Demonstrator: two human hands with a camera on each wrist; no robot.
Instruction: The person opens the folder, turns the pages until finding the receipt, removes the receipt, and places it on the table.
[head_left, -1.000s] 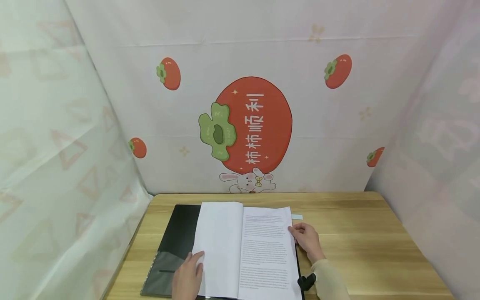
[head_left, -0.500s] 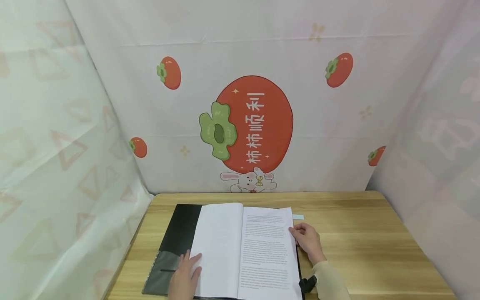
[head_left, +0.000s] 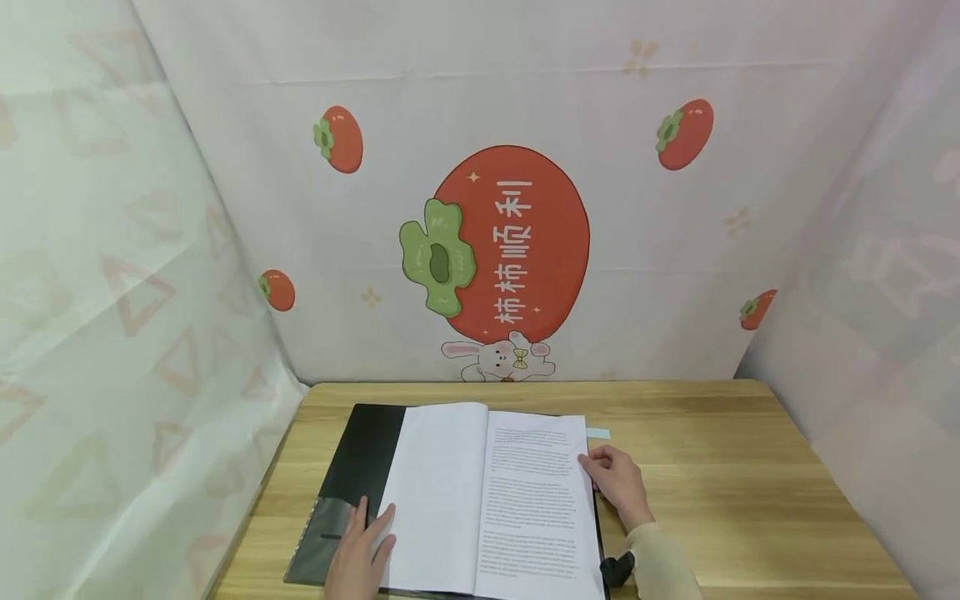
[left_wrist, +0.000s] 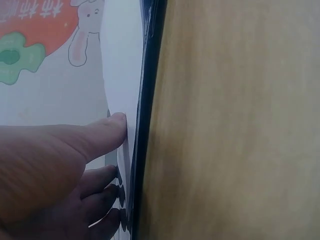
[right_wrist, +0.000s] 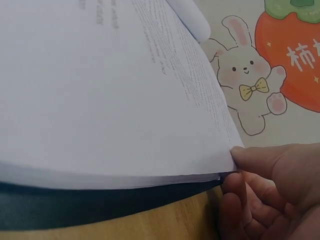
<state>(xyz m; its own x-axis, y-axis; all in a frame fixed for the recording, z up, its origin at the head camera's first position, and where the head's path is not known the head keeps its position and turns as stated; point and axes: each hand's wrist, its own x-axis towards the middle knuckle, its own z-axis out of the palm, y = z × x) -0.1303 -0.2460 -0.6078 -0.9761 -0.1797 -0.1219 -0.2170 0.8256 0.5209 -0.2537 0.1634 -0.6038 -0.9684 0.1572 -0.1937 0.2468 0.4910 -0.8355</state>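
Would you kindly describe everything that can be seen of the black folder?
The smooth, plastic-looking black folder lies open on the wooden table, with a greyish see-through pocket low at left. White sheets, blank-looking at left and printed at right, hide most of it. The left hand lies partly over its pocket; the right hand pinches the sheets' right edge.

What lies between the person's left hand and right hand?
In the head view, a blank-looking white paper page and, beside it, a text-printed white paper page lie there.
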